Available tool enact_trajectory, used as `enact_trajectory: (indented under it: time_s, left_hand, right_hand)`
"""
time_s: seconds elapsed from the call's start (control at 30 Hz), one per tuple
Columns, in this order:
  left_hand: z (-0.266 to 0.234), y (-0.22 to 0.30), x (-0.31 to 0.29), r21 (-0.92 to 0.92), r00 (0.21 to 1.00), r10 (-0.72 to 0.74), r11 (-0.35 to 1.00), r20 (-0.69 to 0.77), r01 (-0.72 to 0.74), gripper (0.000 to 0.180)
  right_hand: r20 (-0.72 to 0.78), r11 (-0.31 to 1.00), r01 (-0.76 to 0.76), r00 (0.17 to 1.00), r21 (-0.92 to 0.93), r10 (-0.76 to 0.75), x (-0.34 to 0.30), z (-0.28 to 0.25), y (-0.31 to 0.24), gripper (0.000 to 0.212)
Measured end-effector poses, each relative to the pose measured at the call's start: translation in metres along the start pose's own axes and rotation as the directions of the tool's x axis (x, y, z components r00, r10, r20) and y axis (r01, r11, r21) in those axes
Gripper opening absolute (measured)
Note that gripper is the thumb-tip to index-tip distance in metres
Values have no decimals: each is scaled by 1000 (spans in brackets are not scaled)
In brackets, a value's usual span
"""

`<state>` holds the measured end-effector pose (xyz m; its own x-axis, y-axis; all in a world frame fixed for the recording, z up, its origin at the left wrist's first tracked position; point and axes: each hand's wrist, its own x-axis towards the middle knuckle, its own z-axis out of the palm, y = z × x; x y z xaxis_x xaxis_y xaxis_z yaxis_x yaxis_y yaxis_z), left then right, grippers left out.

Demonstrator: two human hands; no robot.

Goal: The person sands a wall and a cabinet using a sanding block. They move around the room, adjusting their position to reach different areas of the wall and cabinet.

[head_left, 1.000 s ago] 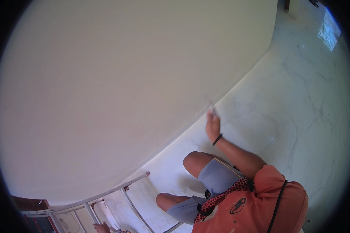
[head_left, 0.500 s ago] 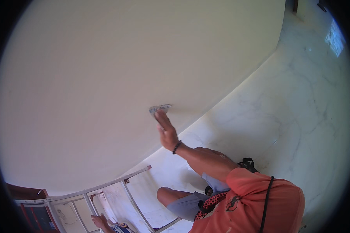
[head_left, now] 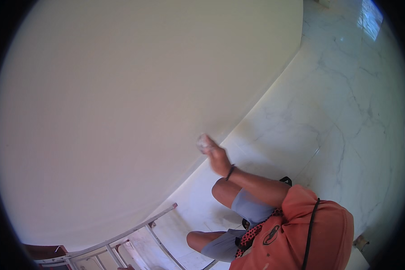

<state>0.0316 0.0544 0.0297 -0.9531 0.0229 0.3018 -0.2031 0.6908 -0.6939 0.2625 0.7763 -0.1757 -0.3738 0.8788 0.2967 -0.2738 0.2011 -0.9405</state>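
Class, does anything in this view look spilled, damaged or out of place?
Nothing clearly stands out. The floor looks grey-veined rather than spilled on, the wall shows no obvious damage, and the ladder probably looks bent only from fisheye distortion.

The person's right forearm (head_left: 258, 183) slants up and leftward out of the lower right of the frame. The wrist (head_left: 236, 175) bends toward the top, and the right hand (head_left: 218, 158) sits near the centre, slightly blurred to my eye, its fingers (head_left: 209, 142) closed in a grip. Lower down, one knee (head_left: 222, 193) and the other knee (head_left: 201, 237) point left, folded.
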Motion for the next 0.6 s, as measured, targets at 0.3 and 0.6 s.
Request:
enact_trajectory:
  time_s: [0.3, 0.6]
  left_hand:
    - [-17, -21, -19, 91, 995, 87, 992, -41, -83, 72]
    - [-7, 0, -7, 74, 985, 119, 991, -126, -110, 56]
  right_hand:
    - [-634, 956, -64, 761, -287, -139, 157, -225, 18, 53]
    - [-505, 920, -117, 858, -374, -96, 133, -75, 99, 49]
